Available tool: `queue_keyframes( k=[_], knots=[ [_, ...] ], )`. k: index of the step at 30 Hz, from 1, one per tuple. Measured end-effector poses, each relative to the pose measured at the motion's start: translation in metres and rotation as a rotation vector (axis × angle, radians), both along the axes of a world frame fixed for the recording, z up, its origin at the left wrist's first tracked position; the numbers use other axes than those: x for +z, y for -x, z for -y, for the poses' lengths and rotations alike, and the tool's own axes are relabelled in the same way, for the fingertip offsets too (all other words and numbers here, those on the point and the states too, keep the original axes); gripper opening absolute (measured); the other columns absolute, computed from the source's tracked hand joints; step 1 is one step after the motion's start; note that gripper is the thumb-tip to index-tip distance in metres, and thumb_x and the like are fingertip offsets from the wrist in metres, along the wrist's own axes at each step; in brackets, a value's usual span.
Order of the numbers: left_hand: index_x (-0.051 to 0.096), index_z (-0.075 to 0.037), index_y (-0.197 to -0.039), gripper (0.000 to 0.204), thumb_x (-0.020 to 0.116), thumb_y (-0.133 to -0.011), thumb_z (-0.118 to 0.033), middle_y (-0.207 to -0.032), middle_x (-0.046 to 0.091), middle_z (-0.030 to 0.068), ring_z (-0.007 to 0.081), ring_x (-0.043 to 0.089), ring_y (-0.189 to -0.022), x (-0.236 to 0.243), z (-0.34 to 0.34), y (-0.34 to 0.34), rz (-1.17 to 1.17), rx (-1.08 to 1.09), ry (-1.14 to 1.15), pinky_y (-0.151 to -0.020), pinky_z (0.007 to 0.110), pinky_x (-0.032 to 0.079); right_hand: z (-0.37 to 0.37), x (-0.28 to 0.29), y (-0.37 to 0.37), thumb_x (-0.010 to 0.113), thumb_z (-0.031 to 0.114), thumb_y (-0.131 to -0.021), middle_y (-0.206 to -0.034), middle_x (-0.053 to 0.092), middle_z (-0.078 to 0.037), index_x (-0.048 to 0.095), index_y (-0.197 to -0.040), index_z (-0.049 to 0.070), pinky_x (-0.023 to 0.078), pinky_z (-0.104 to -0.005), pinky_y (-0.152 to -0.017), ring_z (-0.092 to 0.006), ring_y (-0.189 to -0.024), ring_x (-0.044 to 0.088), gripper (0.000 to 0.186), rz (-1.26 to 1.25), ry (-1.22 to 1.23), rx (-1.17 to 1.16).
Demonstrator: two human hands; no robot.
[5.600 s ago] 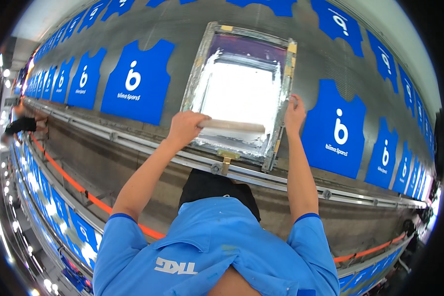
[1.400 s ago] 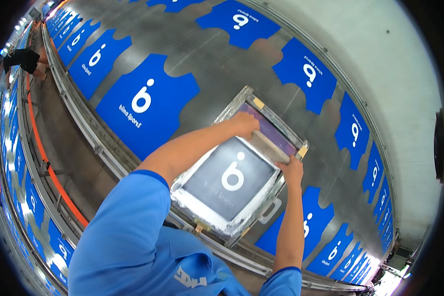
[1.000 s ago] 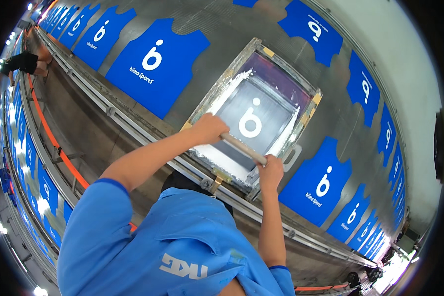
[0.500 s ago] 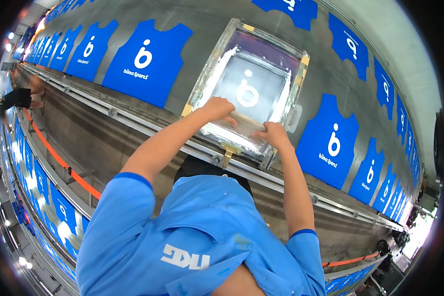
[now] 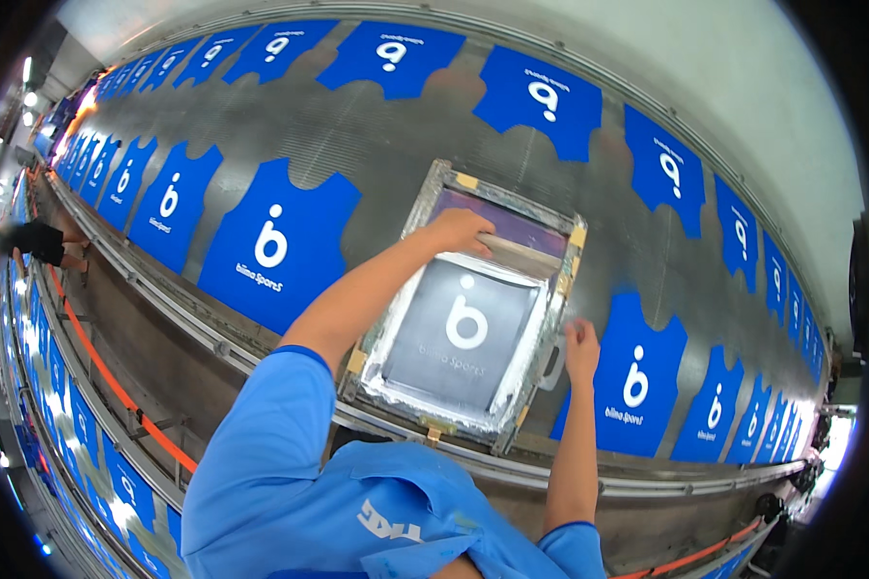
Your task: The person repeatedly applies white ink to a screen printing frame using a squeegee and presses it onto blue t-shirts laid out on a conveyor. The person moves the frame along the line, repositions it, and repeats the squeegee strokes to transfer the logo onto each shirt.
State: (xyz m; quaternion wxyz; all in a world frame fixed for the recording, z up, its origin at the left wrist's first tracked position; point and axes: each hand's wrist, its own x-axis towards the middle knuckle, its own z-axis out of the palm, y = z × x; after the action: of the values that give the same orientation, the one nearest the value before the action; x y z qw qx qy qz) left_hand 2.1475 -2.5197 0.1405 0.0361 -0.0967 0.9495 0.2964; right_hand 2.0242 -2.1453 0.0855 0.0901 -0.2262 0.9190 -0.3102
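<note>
A screen-printing frame (image 5: 404,314) with metal sides lies on the long grey table; its mesh shows a white emblem and lettering. At its far end, my left hand (image 5: 463,232) is closed around the left part of a wooden-handled squeegee (image 5: 521,257), which spans the frame crosswise. My right hand (image 5: 580,349) is off the squeegee, just beyond the frame's right side, above a pale loop handle (image 5: 552,369). Its fingers look curled but are blurred, so whether they grip anything is unclear. A blue sleeveless jersey panel (image 5: 637,386) with a white print lies to its right.
Blue printed panels (image 5: 278,241) line both long sides of the table (image 5: 377,135). A metal rail (image 5: 232,349) runs along the near edge. Behind on the left are an orange strip (image 5: 116,386), another table with blue panels, and a person (image 5: 43,243) in dark clothing.
The squeegee has gone from the near end of the frame to the far end in my left hand. My right hand has let go of it and moved to the frame's right side.
</note>
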Motion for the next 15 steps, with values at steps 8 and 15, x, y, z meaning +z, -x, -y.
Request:
queue_keyframes(
  k=[8,15],
  knots=[
    [0.071,-0.021,-0.117,0.040,0.073,-0.077,-0.023,-0.111,0.073,0.0085,0.0320,0.068,-0.103,0.004,-0.034,-0.021,0.081,0.010,0.106,-0.089,0.044,0.053,-0.003,-0.029,-0.021,0.063,0.028,-0.099,-0.066,0.052,0.002,0.061,-0.119,0.008,0.032,-0.0256,-0.041,-0.0064,-0.047,0.044,0.029,0.615,0.497,-0.164],
    [0.069,-0.023,-0.120,0.037,0.064,-0.084,-0.014,-0.103,0.073,0.0098,0.0311,0.069,-0.098,0.008,-0.161,-0.185,0.087,0.149,0.011,-0.085,0.044,0.054,0.006,0.028,-0.031,0.063,0.023,-0.099,-0.067,0.050,0.003,0.057,-0.125,0.004,0.031,-0.0230,-0.043,-0.0049,-0.051,0.043,0.032,0.603,0.548,-0.164]
  ],
)
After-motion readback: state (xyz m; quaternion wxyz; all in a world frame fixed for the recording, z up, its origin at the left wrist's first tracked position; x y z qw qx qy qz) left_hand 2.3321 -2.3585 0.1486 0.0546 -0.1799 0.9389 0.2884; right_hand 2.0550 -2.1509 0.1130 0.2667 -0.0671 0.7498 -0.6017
